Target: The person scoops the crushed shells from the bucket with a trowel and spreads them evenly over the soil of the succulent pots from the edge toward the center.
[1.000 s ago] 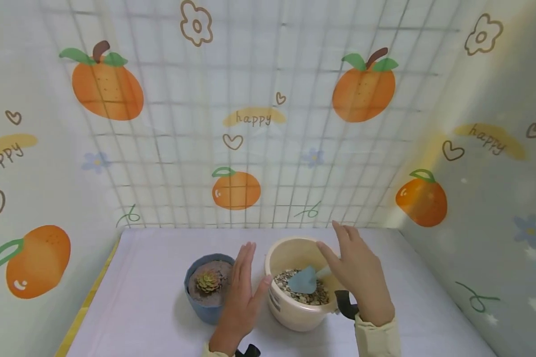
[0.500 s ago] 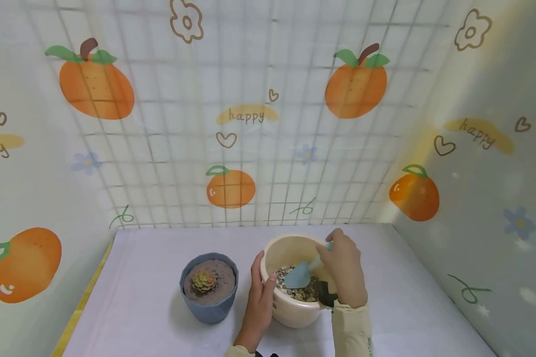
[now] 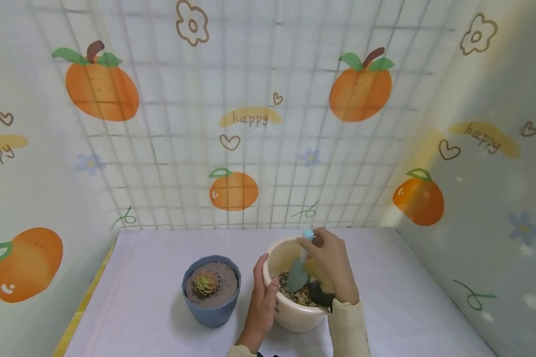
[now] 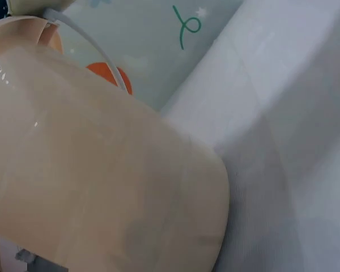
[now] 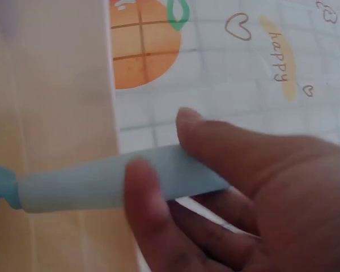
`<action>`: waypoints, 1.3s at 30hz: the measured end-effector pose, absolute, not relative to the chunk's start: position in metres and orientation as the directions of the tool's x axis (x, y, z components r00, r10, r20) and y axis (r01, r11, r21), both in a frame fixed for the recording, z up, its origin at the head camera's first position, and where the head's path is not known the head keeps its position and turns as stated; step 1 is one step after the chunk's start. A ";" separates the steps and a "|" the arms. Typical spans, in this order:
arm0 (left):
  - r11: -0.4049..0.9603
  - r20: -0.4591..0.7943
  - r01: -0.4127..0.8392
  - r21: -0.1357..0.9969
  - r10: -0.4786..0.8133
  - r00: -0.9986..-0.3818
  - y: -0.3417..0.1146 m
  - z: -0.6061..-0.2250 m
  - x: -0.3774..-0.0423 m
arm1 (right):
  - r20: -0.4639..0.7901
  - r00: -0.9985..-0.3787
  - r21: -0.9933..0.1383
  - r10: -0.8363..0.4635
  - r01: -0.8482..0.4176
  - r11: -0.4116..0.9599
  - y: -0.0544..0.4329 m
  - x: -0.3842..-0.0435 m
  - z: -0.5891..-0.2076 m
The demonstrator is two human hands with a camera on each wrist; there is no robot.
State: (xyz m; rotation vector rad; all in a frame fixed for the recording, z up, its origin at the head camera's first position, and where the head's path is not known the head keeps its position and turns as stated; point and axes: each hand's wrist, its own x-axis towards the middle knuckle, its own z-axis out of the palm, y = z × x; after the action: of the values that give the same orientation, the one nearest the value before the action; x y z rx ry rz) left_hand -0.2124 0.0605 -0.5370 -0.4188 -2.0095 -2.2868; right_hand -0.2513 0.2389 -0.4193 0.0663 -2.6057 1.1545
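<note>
A cream plastic bucket (image 3: 297, 318) stands on the table with small mixed pebbles (image 3: 300, 297) inside. My left hand (image 3: 261, 305) holds it at the left, fingers along the outer wall and thumb at the rim. In the left wrist view the bucket wall (image 4: 102, 153) fills much of the picture, and that hand is out of sight. Over the bucket, my right hand (image 3: 332, 260) grips a light blue garden trowel (image 3: 297, 276) by its handle. The blade stands steeply among the pebbles. In the right wrist view, thumb and fingers close around the pale handle (image 5: 85, 182).
Left of the bucket stands a blue pot (image 3: 211, 316) with brown soil and a small green-and-red succulent (image 3: 205, 282). A white cloth covers the table (image 3: 147, 277). Printed curtains with oranges surround the back and sides. The bucket has a thin pale bail (image 4: 96, 46).
Both hands came from the air to the bucket. My left hand took hold of its side; my right hand grasped the trowel handle and tilted it from slanting to nearly upright.
</note>
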 end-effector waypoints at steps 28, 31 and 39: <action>-0.129 0.301 0.286 0.949 0.116 -0.946 0.056 -0.543 -0.213 | 0.168 -0.982 -0.792 -0.082 -0.184 0.582 0.230 -0.253 -0.423; -0.127 0.305 0.291 0.948 0.116 -0.945 0.056 -0.543 -0.213 | 0.139 -0.985 -0.819 -0.100 -0.171 0.548 0.229 -0.252 -0.422; -0.108 0.305 0.293 0.950 0.122 -0.944 0.055 -0.546 -0.216 | 0.110 -0.987 -0.823 -0.115 -0.155 0.546 0.226 -0.253 -0.425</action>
State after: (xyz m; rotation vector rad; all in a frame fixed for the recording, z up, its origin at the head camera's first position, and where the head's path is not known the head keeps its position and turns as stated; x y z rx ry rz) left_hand -0.2157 0.0547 -0.5461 -0.4731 -2.0147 -2.2051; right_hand -0.2532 0.2262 -0.4246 0.2384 -2.7248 1.4574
